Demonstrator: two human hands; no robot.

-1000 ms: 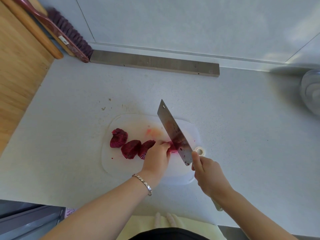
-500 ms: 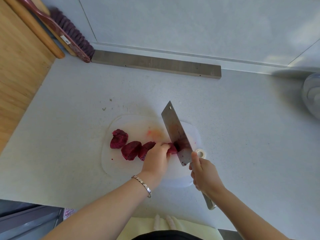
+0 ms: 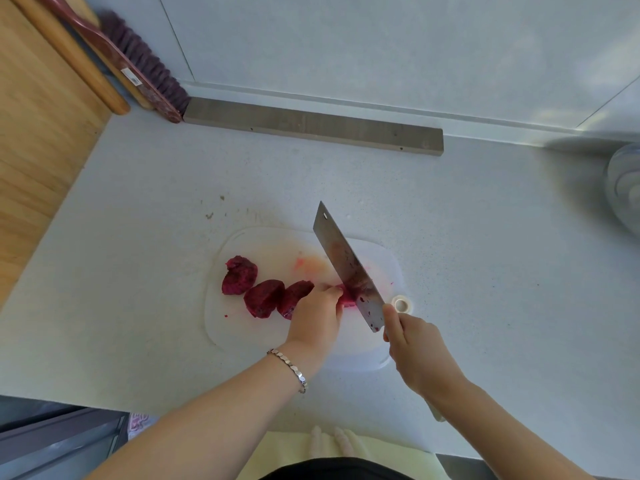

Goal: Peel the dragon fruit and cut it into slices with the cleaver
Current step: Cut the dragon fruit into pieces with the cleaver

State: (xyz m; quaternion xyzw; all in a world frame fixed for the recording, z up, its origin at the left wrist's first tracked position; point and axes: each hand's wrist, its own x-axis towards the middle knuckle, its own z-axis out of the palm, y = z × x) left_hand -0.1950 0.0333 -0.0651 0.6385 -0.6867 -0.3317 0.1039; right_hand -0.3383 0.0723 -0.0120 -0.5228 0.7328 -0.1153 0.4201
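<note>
A pale grey counter (image 3: 138, 271) fills most of the view. At its far edge a long wooden strip (image 3: 311, 128) lies along the wall, and a brush (image 3: 145, 64) with dark bristles leans in the left corner beside it. Near the person a translucent white cutting board (image 3: 263, 244) lies on the counter, stained pink in the middle.

The cleaver (image 3: 346, 268) stands over the right part of the board, its tip pointing away and to the left, the blade spotted with red juice. The right hand (image 3: 415, 344) grips its handle with the fingers wrapped round it, close behind the blade. The left hand (image 3: 317, 315), fingers curled, holds down the dragon fruit piece (image 3: 346, 296), which touches the blade. 3 slices (image 3: 263, 297) of peeled dark red flesh lie in a row to the left of this hand. The left wrist carries a silver bracelet (image 3: 289, 368). A small white ring (image 3: 401, 303) sits at the right edge of the board.
</note>
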